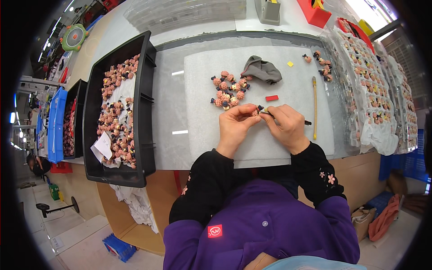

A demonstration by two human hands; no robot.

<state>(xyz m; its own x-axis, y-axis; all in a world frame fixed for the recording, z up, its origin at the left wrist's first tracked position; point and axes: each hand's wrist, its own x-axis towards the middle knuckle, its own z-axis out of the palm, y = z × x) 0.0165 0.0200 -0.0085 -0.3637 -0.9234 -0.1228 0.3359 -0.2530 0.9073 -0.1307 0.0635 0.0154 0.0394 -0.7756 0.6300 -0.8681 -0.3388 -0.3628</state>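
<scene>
Between the fingertips of my left hand point(236, 125) is a small pink figurine point(255, 113) with a dark part. My right hand point(287, 127) is closed on a thin tool, its dark handle end point(308, 122) sticking out to the right and its tip at the figurine. Most of the tool is hidden by my fingers, so its kind is unclear. Just beyond my left hand lies a cluster of similar figurines point(223, 85) on a white foam sheet point(202, 144). A small red block point(272, 98) sits beyond my fingers, with a crumpled grey cloth point(265, 71) farther back.
A black crate point(146, 85) holding many figurines and paper stands at the left. Right of my hands lie a thin wooden stick point(315, 108), a yellow piece point(290, 64) and several figurines point(325, 69). Clear trays of parts point(371, 85) line the right side.
</scene>
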